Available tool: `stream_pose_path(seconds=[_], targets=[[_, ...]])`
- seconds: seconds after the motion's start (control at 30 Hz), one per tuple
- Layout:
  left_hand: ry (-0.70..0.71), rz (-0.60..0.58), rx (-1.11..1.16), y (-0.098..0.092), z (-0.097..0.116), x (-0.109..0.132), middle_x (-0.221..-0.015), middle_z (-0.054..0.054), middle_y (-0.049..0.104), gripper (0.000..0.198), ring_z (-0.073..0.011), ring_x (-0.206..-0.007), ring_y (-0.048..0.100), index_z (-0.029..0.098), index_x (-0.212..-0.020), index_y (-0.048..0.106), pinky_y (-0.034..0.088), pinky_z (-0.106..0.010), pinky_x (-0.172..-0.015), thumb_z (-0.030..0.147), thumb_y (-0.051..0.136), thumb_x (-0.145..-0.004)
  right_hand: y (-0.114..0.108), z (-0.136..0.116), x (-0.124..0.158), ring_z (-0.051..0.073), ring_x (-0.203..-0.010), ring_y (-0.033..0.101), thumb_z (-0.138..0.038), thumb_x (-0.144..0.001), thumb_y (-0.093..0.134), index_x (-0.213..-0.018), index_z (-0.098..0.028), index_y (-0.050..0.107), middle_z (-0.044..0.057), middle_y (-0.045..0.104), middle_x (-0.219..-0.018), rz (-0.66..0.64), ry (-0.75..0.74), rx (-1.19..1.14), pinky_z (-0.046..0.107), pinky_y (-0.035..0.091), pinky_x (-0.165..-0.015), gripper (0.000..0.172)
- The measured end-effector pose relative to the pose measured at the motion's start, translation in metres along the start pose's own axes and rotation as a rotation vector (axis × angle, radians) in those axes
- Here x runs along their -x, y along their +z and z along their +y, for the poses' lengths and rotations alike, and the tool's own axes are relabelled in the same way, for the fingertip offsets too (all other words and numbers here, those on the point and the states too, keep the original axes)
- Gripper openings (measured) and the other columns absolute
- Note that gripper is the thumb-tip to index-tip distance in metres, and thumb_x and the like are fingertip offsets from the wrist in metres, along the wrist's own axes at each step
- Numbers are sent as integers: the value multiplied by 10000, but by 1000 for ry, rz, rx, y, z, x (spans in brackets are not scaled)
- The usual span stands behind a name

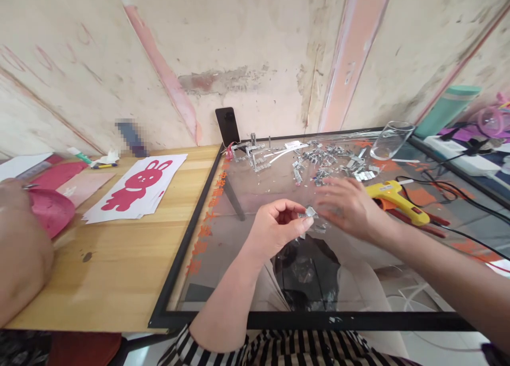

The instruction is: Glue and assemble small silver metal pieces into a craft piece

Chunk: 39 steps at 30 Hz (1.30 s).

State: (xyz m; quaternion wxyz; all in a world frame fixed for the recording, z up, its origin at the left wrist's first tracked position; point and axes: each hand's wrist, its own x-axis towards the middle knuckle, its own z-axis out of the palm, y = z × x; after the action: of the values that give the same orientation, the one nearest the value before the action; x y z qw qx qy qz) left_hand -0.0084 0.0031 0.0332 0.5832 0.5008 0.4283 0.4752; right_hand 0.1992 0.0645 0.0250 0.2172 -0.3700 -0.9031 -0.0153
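My left hand [279, 223] hovers over the glass table [223, 233] with thumb and fingers pinched on a small silver metal piece [310, 212]. Just to its right is my right hand [348, 204], smeared by motion, its fingers reaching toward the same piece. Whether they touch it I cannot tell. A few more small metal bits [321, 228] lie on the glass under the hands. Farther back lies a scatter of several silver metal pieces [319, 161].
A yellow glue gun [392, 194] with a black cord lies right of my right hand, red pliers beside it. A clear glass [390, 140] and a dark phone [227, 126] stand at the back. Left, a wooden table [119, 260] holds pink rabbit paper [137, 188]; another person's arm [22, 254] rests there.
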Motion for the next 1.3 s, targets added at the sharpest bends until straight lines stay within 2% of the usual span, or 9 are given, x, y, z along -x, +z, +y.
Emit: stream_pose_path(seconds=[0.13,0.23,0.43,0.63,0.73,0.83,1.0,1.17,1.3], targets=[[17,23,16,1,0,1,-683,10,579,291,-92,-610,497,152,-823,659,385,-211,-571,354,771,-646,-5,-60,54,302,-1251,478,-388,-867,554,-1256,-201,579,137,593,-1299,-306,-210,-246,555,222,-1078,433],[4,6,-9,1,-1,2,-663,22,553,284,-82,-579,471,159,-823,663,365,-208,-551,357,770,-650,-3,-66,82,284,-1310,411,-496,-835,563,-1439,-217,347,135,467,-1416,-479,-286,-340,520,222,-1113,699],[-9,-43,-173,7,-8,1,-661,27,504,273,-77,-550,423,153,-842,637,341,-208,-528,344,739,-676,-9,-21,108,346,-1203,524,-431,-859,557,-1351,-183,491,175,551,-1331,-247,6,4,628,213,-1078,555],[180,-162,-617,20,-21,1,-760,5,521,214,-93,-571,429,171,-847,658,369,-228,-546,296,699,-678,-13,-37,116,288,-1261,476,-401,-883,530,-1342,-245,485,94,549,-1354,-360,-158,-94,550,225,-1099,486],[237,-191,-835,26,-29,2,-739,2,537,180,-116,-596,470,175,-822,653,381,-246,-576,267,683,-671,-13,-17,118,332,-1165,558,-308,-887,516,-1183,-211,619,120,665,-1201,-120,53,94,602,184,-1068,328],[289,-238,-990,31,-36,3,-773,-19,580,159,-156,-677,537,179,-814,642,400,-267,-619,273,659,-687,-26,20,115,308,-1080,608,-295,-895,472,-1068,-205,658,124,697,-1127,26,220,207,505,313,-995,270],[388,-246,-1176,35,-47,2,-815,-31,617,143,-181,-722,580,193,-828,640,422,-277,-633,278,612,-716,-44,77,97,316,-953,633,-399,-849,475,-1070,-220,604,132,686,-1083,-93,618,421,415,417,-762,312],[382,-223,-1231,35,-51,1,-837,-24,630,161,-182,-753,597,199,-843,647,439,-272,-640,296,622,-716,-32,107,84,316,-753,652,-458,-763,514,-910,-216,610,93,703,-817,-154,721,348,352,400,-591,299],[361,-220,-1228,35,-53,0,-855,-24,637,187,-187,-783,602,203,-858,652,446,-275,-657,331,637,-723,-24,117,84,269,-727,659,-446,-730,567,-959,-200,614,80,709,-824,-112,808,199,310,423,-576,340]])
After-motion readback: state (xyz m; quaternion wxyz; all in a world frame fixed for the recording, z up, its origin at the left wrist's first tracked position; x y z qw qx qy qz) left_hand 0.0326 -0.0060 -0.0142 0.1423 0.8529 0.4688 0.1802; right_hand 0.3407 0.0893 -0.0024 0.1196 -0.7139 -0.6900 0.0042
